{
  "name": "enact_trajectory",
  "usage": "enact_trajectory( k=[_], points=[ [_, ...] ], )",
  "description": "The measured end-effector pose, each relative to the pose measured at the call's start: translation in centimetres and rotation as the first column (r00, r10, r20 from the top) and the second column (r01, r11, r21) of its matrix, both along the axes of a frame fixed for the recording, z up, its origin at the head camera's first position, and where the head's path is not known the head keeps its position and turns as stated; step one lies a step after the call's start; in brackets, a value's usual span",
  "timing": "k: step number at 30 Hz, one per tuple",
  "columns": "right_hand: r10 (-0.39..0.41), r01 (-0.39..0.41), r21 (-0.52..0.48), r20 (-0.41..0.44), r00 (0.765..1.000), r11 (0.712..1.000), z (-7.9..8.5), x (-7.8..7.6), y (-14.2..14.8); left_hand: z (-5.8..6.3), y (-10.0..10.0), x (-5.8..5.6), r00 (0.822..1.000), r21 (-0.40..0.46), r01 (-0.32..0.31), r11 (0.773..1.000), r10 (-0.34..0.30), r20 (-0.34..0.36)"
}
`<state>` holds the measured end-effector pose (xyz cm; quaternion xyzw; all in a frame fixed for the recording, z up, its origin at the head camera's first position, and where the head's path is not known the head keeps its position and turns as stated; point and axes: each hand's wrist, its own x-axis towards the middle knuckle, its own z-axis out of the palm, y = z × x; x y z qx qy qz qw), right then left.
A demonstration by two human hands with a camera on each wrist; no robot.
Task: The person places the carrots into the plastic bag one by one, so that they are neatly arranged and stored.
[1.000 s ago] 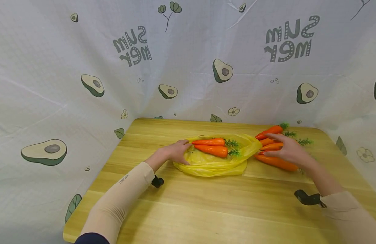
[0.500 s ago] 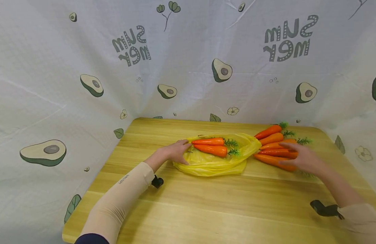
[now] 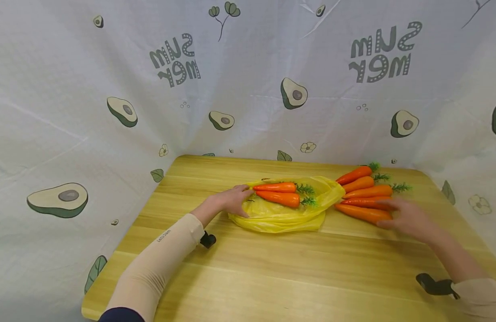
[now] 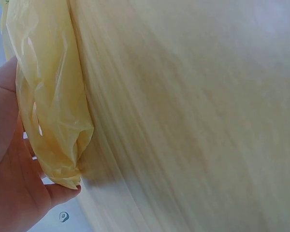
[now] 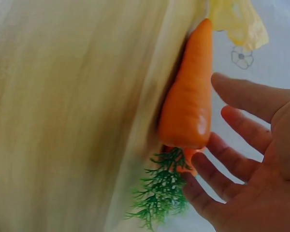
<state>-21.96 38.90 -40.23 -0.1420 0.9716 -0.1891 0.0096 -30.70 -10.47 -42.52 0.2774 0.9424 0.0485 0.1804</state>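
Note:
A crumpled yellow plastic bag (image 3: pixel 278 221) lies spread on the table with two orange carrots (image 3: pixel 278 198) on it, green tops pointing right. My left hand (image 3: pixel 233 200) holds the bag's left edge; in the left wrist view, thumb and fingers reach round the yellow film (image 4: pixel 53 96). Right of the bag, several carrots (image 3: pixel 362 213) lie side by side, tips toward it. Over their leafy ends hovers my right hand (image 3: pixel 410 220), fingers spread. From the right wrist, the nearest carrot (image 5: pixel 191 99) sits just beside the fingers; whether they touch it I cannot tell.
The wooden tabletop (image 3: pixel 264 277) extends toward me in front of the bag. A white curtain (image 3: pixel 248 80) printed with avocados hangs behind the table and along its sides. Black wrist mounts (image 3: pixel 435 285) stick out below both forearms.
My right hand has drawn back to the right and toward me, from above the middle of the carrot row to its front leafy end. My left hand and the bag stay put.

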Motion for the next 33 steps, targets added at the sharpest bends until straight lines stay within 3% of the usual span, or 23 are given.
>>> enact_trajectory(
  k=[10, 19, 33],
  points=[
    [0.012, -0.010, 0.072, -0.027, 1.000, 0.997, -1.5, 0.1, 0.3, -0.2, -0.2, -0.1, 1.000, -0.007, 0.003, 1.000, -0.003, 0.001],
    [0.009, -0.003, 0.078, -0.067, 0.998, 0.997, -2.8, -0.2, 0.7, -0.3, -0.3, -0.2, 1.000, -0.002, 0.008, 1.000, -0.008, -0.008],
    [0.023, -0.022, 0.021, -0.012, 1.000, 1.000, -1.7, 0.5, 1.9, -0.3, -0.3, -0.3, 1.000, 0.005, 0.007, 1.000, -0.007, -0.004]
  ],
)
